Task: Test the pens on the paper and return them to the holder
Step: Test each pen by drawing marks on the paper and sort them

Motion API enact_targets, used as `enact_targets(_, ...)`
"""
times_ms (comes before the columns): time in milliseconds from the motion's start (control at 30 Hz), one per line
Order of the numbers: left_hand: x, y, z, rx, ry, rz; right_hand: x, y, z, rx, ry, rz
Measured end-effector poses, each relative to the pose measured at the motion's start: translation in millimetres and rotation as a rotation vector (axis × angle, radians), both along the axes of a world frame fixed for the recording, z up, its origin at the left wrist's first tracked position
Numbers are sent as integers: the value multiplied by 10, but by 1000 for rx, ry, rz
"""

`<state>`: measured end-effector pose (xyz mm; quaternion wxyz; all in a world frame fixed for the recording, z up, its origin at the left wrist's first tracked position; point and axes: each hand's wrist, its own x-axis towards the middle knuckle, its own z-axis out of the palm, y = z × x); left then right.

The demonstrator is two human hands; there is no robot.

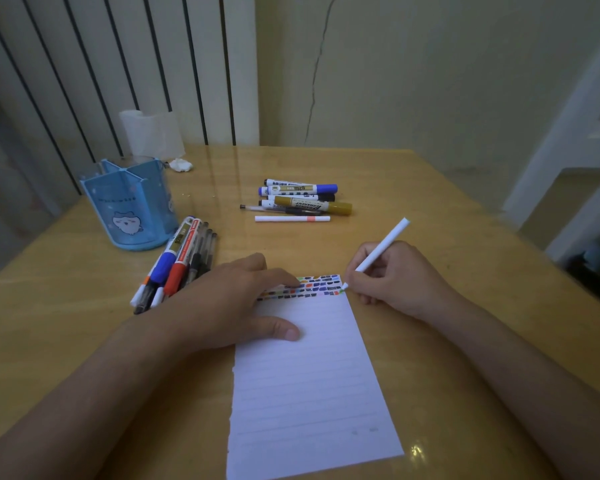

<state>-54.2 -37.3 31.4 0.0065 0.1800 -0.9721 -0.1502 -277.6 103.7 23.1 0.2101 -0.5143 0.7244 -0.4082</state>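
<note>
A lined white paper [309, 382] lies on the wooden table, with rows of small coloured marks along its top edge. My left hand [222, 306] rests flat on the paper's upper left part, fingers straight. My right hand [392, 278] grips a slim white pen [383, 247] with a green end; its tip touches the paper's top right corner. A blue pen holder [132, 202] with a cartoon face stands at the left and looks empty.
A bundle of markers and pens [177, 265] lies beside the holder, next to my left hand. Another pile of markers [302, 199] and a white pen with an orange band [291, 219] lie further back. A crumpled tissue [180, 164] and a translucent cup [151, 133] sit behind the holder.
</note>
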Motion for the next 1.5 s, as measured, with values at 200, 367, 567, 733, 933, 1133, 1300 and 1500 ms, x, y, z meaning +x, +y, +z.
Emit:
enact_targets(200, -4, -5, 3, -3, -3, -2, -8, 0, 6, 3, -5, -19)
enact_targets(367, -3, -9, -3, 1, -3, -1, -2, -12, 15, 11, 15, -29)
enact_targets(567, -2, -5, -3, 5, -2, -2, 5, -5, 16, 10, 16, -24)
enact_targets(733, -2, -6, 1, -3, -5, 1, 11, 1, 18, -3, 4, -15)
enact_targets(933, 0, -2, 3, -1, -6, -1, 12, 2, 27, -2, 12, -15)
enact_targets(1133, -12, -2, 3, 6, 1, 0, 10, 3, 30, 8, 26, -31)
enact_targets(1300, -9, 11, 10, 2, 8, -7, 9, 6, 37, 10, 7, -4)
enact_targets(1500, -15, 28, 19, -6, 14, -4, -3, -6, 67, -1, -48, -41)
